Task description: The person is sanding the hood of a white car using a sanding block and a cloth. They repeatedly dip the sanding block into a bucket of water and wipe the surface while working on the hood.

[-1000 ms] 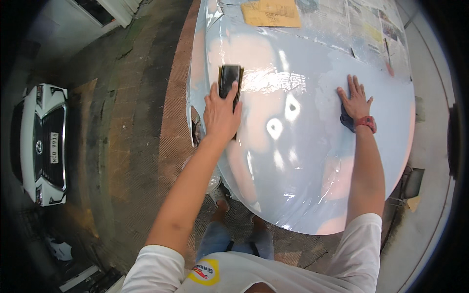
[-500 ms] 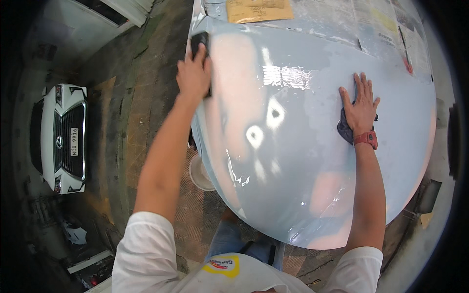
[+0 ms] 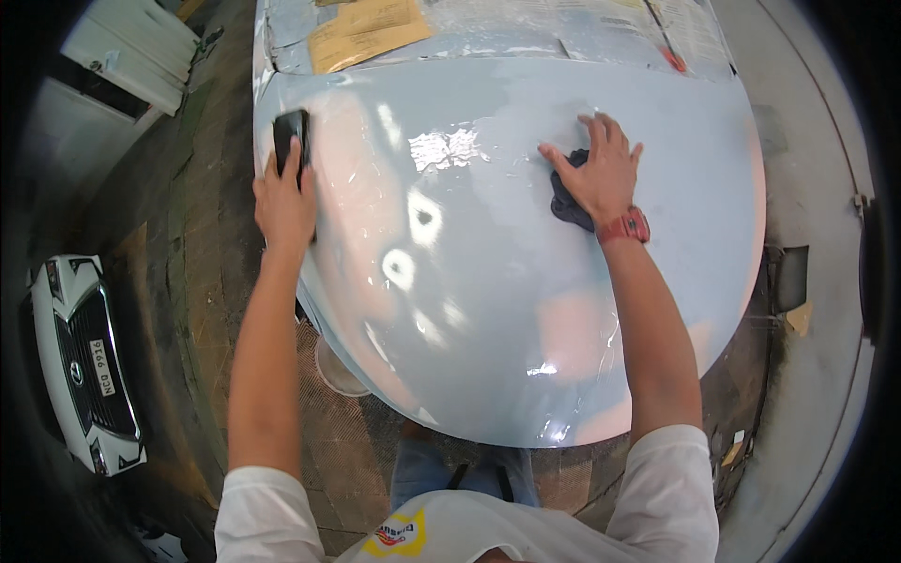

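Left hand [image 3: 284, 208]: fingers closed around black rectangular block [image 3: 291, 141], on left side of glossy grey-blue curved panel [image 3: 497, 253]. Right hand [image 3: 601, 178]: fingers spread, partly covering dark crumpled cloth [image 3: 568, 202]. Tan paper envelope [image 3: 366, 36] beyond; panel overlaps pale round bucket [image 3: 340, 368].

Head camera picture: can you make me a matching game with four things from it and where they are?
Things:
1. black block
2. dark cloth
3. big brown paper
4. white car

Places:
A. near the picture's top edge
B. at the picture's left side
C. held by the left hand
D. partly under the right hand

Pairs: 1-C, 2-D, 3-A, 4-B
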Available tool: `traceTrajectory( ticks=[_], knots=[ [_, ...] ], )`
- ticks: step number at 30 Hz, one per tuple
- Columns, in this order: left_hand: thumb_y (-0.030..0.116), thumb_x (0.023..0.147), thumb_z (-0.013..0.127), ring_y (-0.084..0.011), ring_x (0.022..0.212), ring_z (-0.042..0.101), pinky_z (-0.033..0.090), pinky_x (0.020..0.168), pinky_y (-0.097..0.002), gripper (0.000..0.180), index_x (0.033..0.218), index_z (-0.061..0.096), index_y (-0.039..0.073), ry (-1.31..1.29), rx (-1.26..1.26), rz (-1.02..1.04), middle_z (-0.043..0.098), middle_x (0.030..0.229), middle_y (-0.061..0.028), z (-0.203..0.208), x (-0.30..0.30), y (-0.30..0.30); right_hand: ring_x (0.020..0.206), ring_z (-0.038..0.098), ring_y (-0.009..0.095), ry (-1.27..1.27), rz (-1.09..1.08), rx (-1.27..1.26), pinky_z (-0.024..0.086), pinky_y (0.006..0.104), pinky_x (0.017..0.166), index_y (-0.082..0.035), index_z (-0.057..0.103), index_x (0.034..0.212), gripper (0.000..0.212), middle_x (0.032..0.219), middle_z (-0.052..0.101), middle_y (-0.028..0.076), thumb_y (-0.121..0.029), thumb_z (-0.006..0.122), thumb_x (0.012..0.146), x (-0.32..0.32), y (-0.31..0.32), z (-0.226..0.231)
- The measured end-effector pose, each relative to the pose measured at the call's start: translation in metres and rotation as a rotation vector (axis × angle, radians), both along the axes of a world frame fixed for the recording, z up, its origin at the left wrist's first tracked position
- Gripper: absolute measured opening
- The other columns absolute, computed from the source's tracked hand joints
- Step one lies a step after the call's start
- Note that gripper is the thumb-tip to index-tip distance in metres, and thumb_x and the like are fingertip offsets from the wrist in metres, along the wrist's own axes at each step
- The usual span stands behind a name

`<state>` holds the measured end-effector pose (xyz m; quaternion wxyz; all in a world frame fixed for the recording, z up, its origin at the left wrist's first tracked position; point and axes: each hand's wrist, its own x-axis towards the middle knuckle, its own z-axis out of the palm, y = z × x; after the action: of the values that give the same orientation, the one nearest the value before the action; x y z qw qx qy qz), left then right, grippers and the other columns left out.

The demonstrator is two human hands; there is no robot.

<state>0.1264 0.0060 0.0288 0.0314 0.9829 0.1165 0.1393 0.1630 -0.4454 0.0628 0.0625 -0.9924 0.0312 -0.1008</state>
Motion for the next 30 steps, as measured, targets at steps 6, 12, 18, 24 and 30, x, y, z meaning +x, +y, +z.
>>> traceTrajectory(
  ticks=[6,12,18,24,30],
  knots=[
    [0.034,0.113,0.057,-0.0429,0.133,0.057,0.055,0.108,-0.0540,0.058,0.169,0.044,0.034,0.062,-0.033,-0.102,0.049,0.166,-0.0196,0.001,-0.053,0.002,0.157,0.037,0.045,-0.149,0.330,0.188,0.027,0.0739,0.125,-0.021,0.064,0.150,0.064,0.162,0.052,0.016,-0.051,0.078,0.094,-0.087,-0.006,-0.037],
    [0.034,0.112,0.057,-0.0434,0.131,0.058,0.054,0.108,-0.0542,0.056,0.167,0.047,0.033,-0.066,0.036,0.006,0.051,0.165,-0.0200,0.004,0.005,0.033,0.157,0.037,0.044,-0.222,0.502,0.165,0.028,0.0701,0.126,-0.024,0.065,0.149,0.060,0.160,0.055,0.012,-0.049,0.075,0.096,0.051,0.078,-0.033],
    [0.028,0.107,0.063,-0.0445,0.123,0.060,0.054,0.106,-0.0516,0.061,0.166,0.051,0.033,-0.002,0.000,-0.209,0.051,0.164,-0.0202,-0.025,-0.113,-0.006,0.157,0.039,0.042,-0.304,0.237,0.048,0.024,0.0756,0.124,-0.031,0.063,0.152,0.062,0.158,0.057,0.009,-0.062,0.069,0.098,0.133,0.090,-0.050],
    [0.033,0.108,0.062,-0.0429,0.130,0.058,0.054,0.109,-0.0541,0.061,0.167,0.047,0.032,-0.056,-0.011,-0.028,0.053,0.160,-0.0215,0.011,0.017,0.050,0.157,0.039,0.041,-0.327,0.254,0.028,0.025,0.0753,0.124,-0.032,0.062,0.153,0.063,0.159,0.056,0.007,-0.063,0.068,0.099,0.135,0.105,-0.052],
    [0.039,0.107,0.063,-0.0461,0.137,0.055,0.052,0.111,-0.0579,0.058,0.163,0.054,0.031,-0.007,-0.131,-0.113,0.052,0.157,-0.0253,0.000,-0.037,-0.002,0.157,0.039,0.040,-0.281,0.212,-0.011,0.027,0.0754,0.122,-0.032,0.060,0.155,0.062,0.162,0.054,0.005,-0.061,0.066,0.101,0.133,0.095,-0.049]
  ],
)
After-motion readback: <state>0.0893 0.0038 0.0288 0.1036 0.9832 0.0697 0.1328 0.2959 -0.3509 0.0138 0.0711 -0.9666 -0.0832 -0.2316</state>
